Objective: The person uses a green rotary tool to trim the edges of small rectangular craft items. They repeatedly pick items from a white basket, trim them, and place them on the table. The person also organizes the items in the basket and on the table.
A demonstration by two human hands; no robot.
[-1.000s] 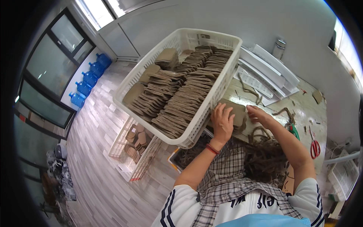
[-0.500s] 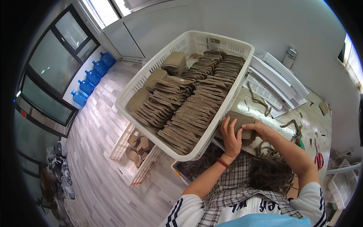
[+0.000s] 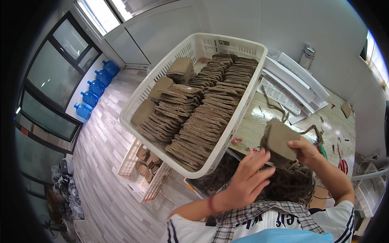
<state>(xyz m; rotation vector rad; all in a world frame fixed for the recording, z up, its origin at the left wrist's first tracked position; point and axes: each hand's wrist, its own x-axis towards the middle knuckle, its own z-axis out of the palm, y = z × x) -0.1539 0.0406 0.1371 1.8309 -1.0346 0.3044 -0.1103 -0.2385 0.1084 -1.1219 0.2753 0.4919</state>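
A stack of grey-brown pads with rounded corners (image 3: 279, 137) is held up above the table edge. My right hand (image 3: 306, 150) grips its right side, with the thumb on the top face. Beside the stack's lower left is my left hand (image 3: 249, 180), fingers spread and slightly blurred, with nothing seen in it. A dark heap of shaggy strips (image 3: 293, 186) lies in front of my body below the stack. To the left, a large white plastic crate (image 3: 126, 115) holds rows of similar pads (image 3: 206, 125) standing on edge, plus a few flat piles (image 3: 180, 67).
Red-handled scissors (image 3: 343, 165), a green-handled tool (image 3: 323, 151) and brown strips (image 3: 275, 106) lie on the table. White trays with papers (image 3: 300, 83) and a metal flask (image 3: 307, 56) stand behind. A smaller crate (image 3: 133, 184) sits on the floor; blue water jugs (image 3: 96, 87) line the wall.
The stack has been lifted off the table and moved right and toward me in my right hand. My left hand has come off it, moving down toward me with its fingers spreading.
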